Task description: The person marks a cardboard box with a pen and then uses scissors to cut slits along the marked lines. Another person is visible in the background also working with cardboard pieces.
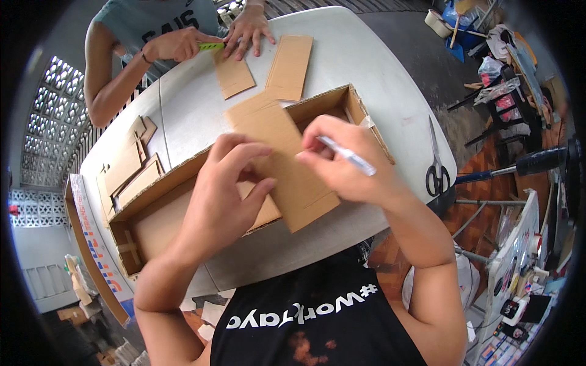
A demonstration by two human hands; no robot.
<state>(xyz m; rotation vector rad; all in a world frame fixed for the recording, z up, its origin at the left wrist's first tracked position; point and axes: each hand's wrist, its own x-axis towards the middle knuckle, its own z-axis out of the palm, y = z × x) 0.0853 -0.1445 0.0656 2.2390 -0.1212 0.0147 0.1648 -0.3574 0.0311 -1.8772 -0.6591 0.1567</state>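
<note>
A flat cardboard piece (297, 174) with faint lines near its ends lies slanted across a long, shallow, open cardboard box (160, 233). My left hand (224, 187) is at the piece's left edge, thumb and fingers spread with nothing gripped between them. In my right hand (348, 155) is a pen (350, 158) with a pale, clear barrel, pointing up and left. That hand is over the right side of the piece; the pen's writing tip is hidden by the fingers. The box's far right corner (352, 91) shows beyond my right hand.
Across the white table (380, 68), another person's hands (249, 34) hold a green cutter (211, 46) at a cardboard strip (233, 75). Another cardboard strip (290, 66) lies beside it. Black-handled scissors (437, 176) rest at the right edge. Cardboard pieces (123, 164) are stacked left.
</note>
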